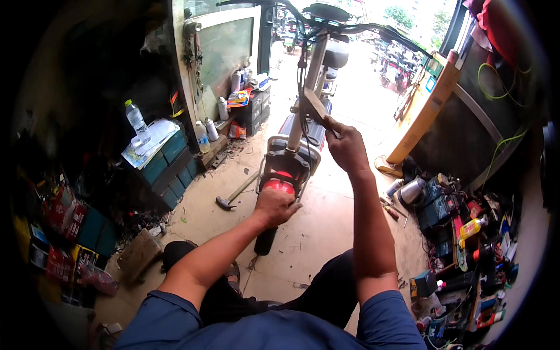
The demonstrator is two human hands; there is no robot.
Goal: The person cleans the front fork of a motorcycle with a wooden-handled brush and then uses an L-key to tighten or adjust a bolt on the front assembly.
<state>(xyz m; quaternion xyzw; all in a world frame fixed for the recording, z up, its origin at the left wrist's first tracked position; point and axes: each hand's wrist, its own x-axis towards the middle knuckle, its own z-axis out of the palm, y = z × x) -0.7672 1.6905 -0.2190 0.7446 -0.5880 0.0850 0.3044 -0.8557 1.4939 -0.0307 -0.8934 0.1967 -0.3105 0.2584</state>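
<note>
An electric bike [315, 70] stands in front of me, its front wheel towards me. My left hand [275, 208] is closed over the rounded red part [280, 184] above the front wheel, within a metal frame; its fingertips are partly hidden. Higher up, beside the steering column, my right hand [345, 144] grips the lower end of a flat tan strip [315, 107]. That strip slants up to the left, its upper end close to the column and dark cables. I cannot tell whether it is fixed there.
A hammer [233, 195] lies on the floor left of the wheel. Dark boxes [166, 154] with papers and a water bottle [136, 119] on top stand to the left. At the right are a metal kettle [412, 191], batteries, tools and a leaning cardboard box [423, 114].
</note>
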